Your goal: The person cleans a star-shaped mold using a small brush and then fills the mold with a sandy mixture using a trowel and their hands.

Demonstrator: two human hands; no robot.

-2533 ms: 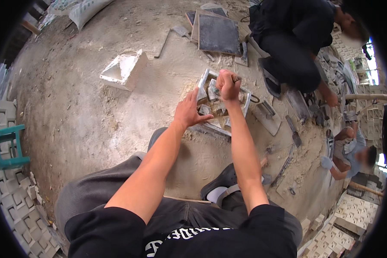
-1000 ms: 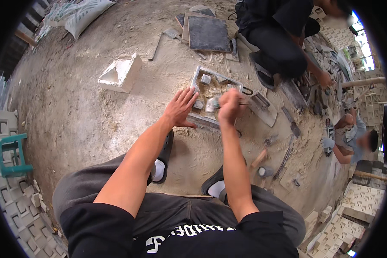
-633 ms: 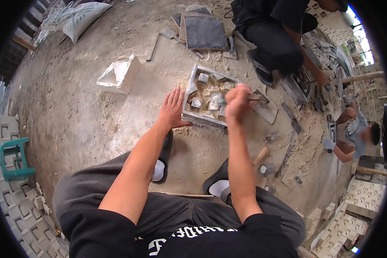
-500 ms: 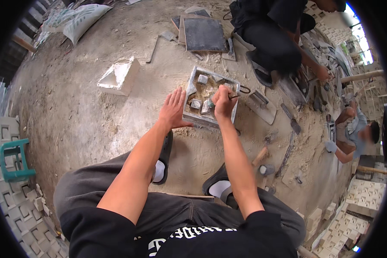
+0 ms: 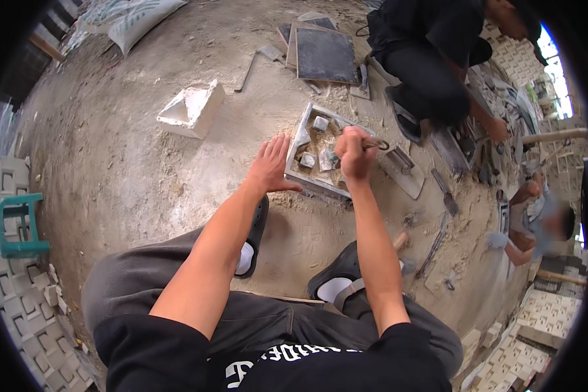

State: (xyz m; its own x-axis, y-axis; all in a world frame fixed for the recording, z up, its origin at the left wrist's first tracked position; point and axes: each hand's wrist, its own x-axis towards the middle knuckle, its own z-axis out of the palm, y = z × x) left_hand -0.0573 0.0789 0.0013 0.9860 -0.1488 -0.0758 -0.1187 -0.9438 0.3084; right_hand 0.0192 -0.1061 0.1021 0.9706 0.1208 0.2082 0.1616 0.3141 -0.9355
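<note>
A square, metal-edged mould (image 5: 300,151) rests on the dusty ground in front of me. Several pale, squarish blocks sit inside it, among them a block (image 5: 308,159) near its left side, with sandy crumbs around them. My left hand (image 5: 271,163) lies flat against the mould's left edge, fingers spread. Over the mould's right part, my right hand (image 5: 356,155) is closed round a slim-handled tool (image 5: 371,142); its working end is mostly hidden under the fist. A wire loop shows just right of that hand, and I cannot tell what it belongs to.
A white hollow block (image 5: 193,111) lies to the left. Dark square boards (image 5: 326,55) are stacked beyond the mould. A trowel (image 5: 402,171) and a scraper (image 5: 445,194) lie right. One person (image 5: 431,59) crouches far right, another (image 5: 539,219) nearer. A green stool (image 5: 23,225) stands left.
The whole view has shifted slightly, so the scene sits further right. My right fist has turned a little and the tool's handle points higher. My left hand stays against the mould.
</note>
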